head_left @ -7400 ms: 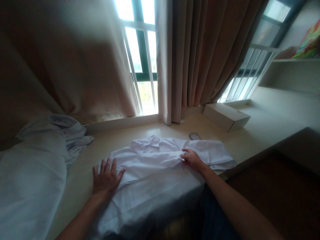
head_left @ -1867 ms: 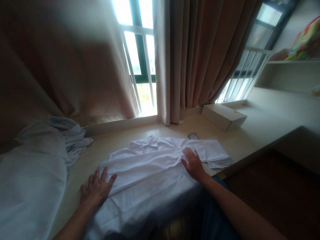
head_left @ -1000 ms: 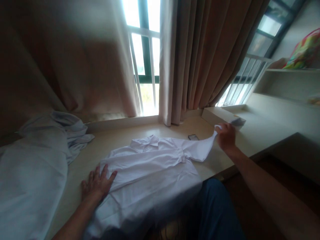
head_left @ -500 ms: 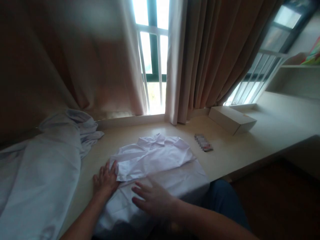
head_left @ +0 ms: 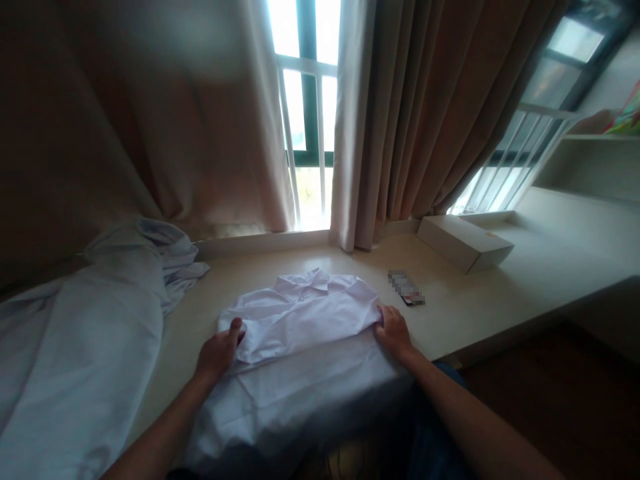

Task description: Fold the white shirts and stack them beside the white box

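The white shirt [head_left: 310,323] lay on the worktop [head_left: 465,310], collar [head_left: 302,284] toward the window [head_left: 310,107] — its left edge pinched in the left hand [head_left: 219,350], its right edge held in the right hand [head_left: 395,330].

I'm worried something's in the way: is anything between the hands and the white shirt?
Nothing visible: the left hand and right hand touch the white shirt at opposite sides. The box sits apart, farther back.
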